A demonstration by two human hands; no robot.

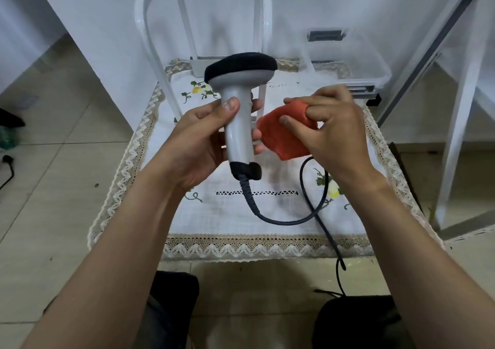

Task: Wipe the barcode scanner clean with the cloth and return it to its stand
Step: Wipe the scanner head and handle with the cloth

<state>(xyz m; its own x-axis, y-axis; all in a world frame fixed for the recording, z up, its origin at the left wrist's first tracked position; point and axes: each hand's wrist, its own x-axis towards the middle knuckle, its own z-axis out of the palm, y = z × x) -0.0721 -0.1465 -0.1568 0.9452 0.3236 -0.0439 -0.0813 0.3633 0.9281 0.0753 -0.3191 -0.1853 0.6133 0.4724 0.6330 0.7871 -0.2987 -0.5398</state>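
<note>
Both of our hands are full, our left hand (pixel 198 140) gripping the grey plastic barcode scanner (pixel 238 124) upright above the white embroidered tablecloth (pixel 227 215), our right hand (pixel 337 129) pinching the bunched orange cloth (pixel 281 140) just beside its handle, so we judge wiping unfinished and putting it back left to do.

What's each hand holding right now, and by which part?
The left hand grips the barcode scanner by its grey handle; right hand pinches the orange cloth by its upper end.

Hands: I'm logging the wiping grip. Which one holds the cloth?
The right hand pinches the red cloth; the left hand grips the barcode scanner by its grey handle.
</note>
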